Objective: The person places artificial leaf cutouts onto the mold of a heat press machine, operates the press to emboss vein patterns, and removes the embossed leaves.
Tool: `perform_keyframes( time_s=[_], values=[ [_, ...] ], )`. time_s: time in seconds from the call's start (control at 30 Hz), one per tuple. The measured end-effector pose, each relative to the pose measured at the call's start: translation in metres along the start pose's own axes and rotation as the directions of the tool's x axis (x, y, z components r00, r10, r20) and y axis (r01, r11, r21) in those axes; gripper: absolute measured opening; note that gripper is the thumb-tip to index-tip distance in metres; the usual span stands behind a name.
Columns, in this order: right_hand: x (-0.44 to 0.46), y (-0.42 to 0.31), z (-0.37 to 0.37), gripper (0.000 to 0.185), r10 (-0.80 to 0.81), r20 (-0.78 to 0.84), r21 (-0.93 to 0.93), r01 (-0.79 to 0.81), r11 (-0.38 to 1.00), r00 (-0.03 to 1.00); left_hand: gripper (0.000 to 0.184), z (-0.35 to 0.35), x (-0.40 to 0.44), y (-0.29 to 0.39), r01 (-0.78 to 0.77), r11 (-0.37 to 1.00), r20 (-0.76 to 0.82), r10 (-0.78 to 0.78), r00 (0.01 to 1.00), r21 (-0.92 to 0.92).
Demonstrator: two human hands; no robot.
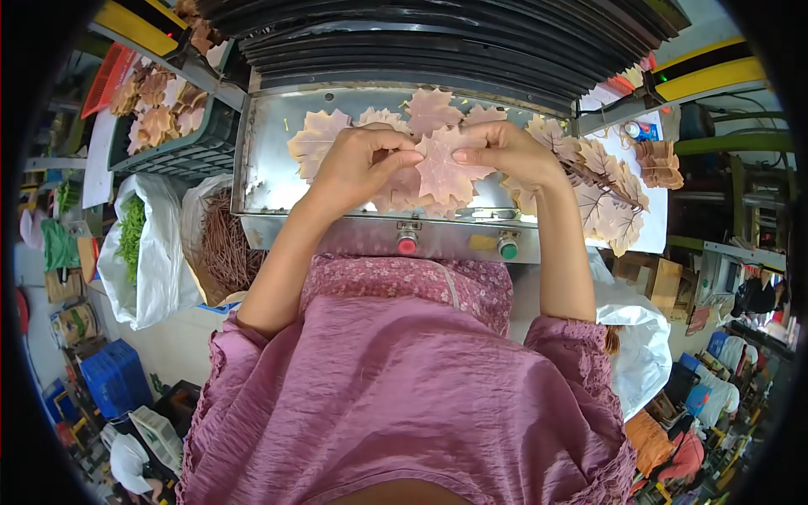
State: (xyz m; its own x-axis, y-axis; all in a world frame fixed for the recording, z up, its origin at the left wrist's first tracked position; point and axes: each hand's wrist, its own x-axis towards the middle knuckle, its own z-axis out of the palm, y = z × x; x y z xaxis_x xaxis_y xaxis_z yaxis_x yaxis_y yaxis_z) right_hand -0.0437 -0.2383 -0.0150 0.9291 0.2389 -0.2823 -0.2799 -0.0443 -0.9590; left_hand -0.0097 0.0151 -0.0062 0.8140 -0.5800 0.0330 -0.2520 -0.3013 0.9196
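Note:
A pinkish maple-shaped leaf [446,167] is pinched between both hands above a metal tray [273,126]. My left hand [367,160] grips its left edge with thumb and forefinger, and my right hand [508,155] holds the right edge the same way. Beneath and behind it, several similar leaves [431,109] lie on the metal surface. A tan leaf [320,141] rests just left of my left hand. To the right of my right hand, a spray of veined leaves [608,198] on dark stems lies across the tray's right side.
Black ribbed covers [438,46] hang behind the tray. Red [407,244] and green [507,249] buttons sit on its front panel. A green crate [181,147] of leaves, a bag of green pieces [130,236] and a bag of brown stems [225,252] stand left. A leaf stack [659,164] lies right.

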Motion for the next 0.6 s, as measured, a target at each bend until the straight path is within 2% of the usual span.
perform_keyframes(
  time_s=[0.1,0.13,0.27,0.33,0.37,0.43,0.47,0.6],
  values=[
    [0.004,0.005,-0.013,0.01,0.048,0.151,-0.086,-0.035,0.996,0.987,0.014,-0.002,-0.001,-0.001,0.004,1.0,0.031,-0.004,1.0,-0.006],
    [0.004,0.002,-0.012,0.01,0.048,0.15,-0.087,-0.035,0.996,0.988,0.014,-0.001,0.0,-0.001,0.003,1.0,0.032,-0.003,0.999,-0.006],
    [-0.006,-0.022,0.001,0.004,0.02,0.034,-0.119,-0.016,0.993,0.999,0.02,0.007,0.005,0.002,-0.301,0.954,-0.185,0.299,0.936,0.018],
    [-0.014,-0.04,0.01,0.012,0.034,-0.103,-0.166,-0.051,0.985,0.994,0.021,0.004,0.005,0.022,-0.231,0.972,-0.154,0.221,0.963,-0.046],
    [-0.016,-0.043,0.016,0.012,0.008,-0.107,-0.183,-0.027,0.983,0.994,0.021,0.001,0.004,0.028,-0.257,0.966,-0.164,0.248,0.955,-0.036],
    [-0.016,-0.05,0.022,0.017,-0.034,-0.265,0.052,0.049,0.997,0.964,0.018,-0.008,0.008,0.038,0.009,0.987,-0.045,-0.017,0.999,-0.162],
    [-0.016,-0.057,0.021,0.017,-0.069,-0.269,0.031,0.08,0.996,0.961,0.018,-0.011,0.01,0.044,-0.026,0.988,-0.059,0.017,0.998,-0.152],
    [-0.017,-0.096,0.011,0.022,-0.22,-0.317,-0.091,0.202,0.975,0.922,0.01,-0.026,0.027,0.069,0.095,0.901,-0.108,-0.154,0.982,-0.424]
  ],
)
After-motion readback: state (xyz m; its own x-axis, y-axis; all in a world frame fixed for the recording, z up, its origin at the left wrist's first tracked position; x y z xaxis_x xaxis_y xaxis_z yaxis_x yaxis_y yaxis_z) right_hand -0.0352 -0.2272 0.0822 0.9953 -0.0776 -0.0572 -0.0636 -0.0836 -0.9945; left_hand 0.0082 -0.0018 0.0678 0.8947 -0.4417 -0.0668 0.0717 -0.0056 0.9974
